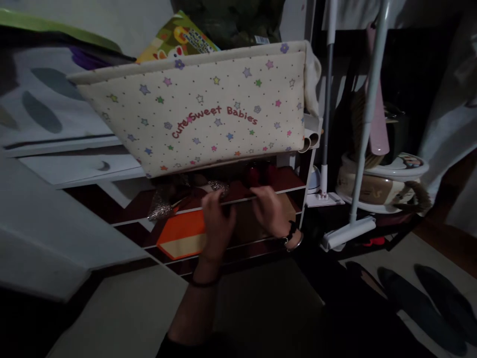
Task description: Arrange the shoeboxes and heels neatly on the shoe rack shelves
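Observation:
My left hand (218,219) reaches to the front edge of an upper shelf (286,180) in a shoe rack, its fingers curled beside a silver glittery shoe (218,187). Level with it, my right hand (271,211) bends its fingers at the same shelf edge. What either hand grips is hidden in the dimness. Another glittery shoe (160,205) lies at the shelf's left end, and shiny red shoes (259,174) stand farther back. Below the hands, an orange and cream box (182,231) and a brown box (242,221) occupy the lower shelf.
A cream fabric bin (208,114) reading "Cute Sweet Babies" overhangs the rack, a colourful book (181,37) poking out. On the right lean a squeegee mop (350,238) and a flat mop (325,196) near a lidded pot (372,184). Dark slippers (421,308) lie on the floor.

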Available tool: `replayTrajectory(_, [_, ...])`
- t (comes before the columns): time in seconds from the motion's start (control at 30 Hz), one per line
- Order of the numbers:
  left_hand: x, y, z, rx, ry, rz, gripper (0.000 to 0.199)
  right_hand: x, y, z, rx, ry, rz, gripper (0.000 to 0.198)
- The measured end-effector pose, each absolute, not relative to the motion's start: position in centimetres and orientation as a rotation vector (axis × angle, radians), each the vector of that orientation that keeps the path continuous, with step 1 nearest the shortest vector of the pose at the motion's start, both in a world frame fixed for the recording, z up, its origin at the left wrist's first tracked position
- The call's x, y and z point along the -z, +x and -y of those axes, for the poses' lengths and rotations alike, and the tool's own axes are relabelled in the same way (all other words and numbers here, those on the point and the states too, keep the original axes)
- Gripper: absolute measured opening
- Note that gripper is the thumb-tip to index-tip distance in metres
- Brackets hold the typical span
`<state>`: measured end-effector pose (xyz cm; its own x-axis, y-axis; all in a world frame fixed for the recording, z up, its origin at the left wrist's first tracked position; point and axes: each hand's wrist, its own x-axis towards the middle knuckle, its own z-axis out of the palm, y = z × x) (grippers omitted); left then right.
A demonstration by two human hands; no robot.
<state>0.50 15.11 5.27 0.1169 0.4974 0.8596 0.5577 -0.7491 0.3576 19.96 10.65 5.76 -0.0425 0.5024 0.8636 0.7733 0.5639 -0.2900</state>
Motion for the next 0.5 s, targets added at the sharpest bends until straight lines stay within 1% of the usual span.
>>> replayTrajectory(0.07, [-5.3,-4.3,-14.4,1.804,-1.981,1.392,0.063,-6.3,17.0,-11.5,0.323,-1.031,1.963,0.049])
replayTrajectory(0.17, [-5.5,-10.8,-15.4,1.779,-1.511,1.973,0.080,-7.6,13.6,-14.2,0.388,-1.160,2.112,0.045])
replayTrajectory(0.27, [-5.9,-14.2,-17.3,1.604,-1.477,2.390,0.074,-9.5,12.3,-17.2,0.392,-1.354,2.211,0.041])
replayTrajectory(0.33, [-6.1,-14.8,-18.2,1.551,-1.513,2.434,0.064,-10.8,12.3,-18.6,0.340,-1.400,2.354,0.042])
replayTrajectory(0.43, [-6.5,-14.7,-18.9,1.575,-1.564,2.286,0.050,-12.1,12.3,-19.7,0.262,-1.379,2.532,0.047])
replayTrajectory(0.5, [-6.9,-14.7,-19.1,1.605,-1.620,2.281,0.044,-12.5,12.1,-19.9,0.243,-1.388,2.578,0.050])
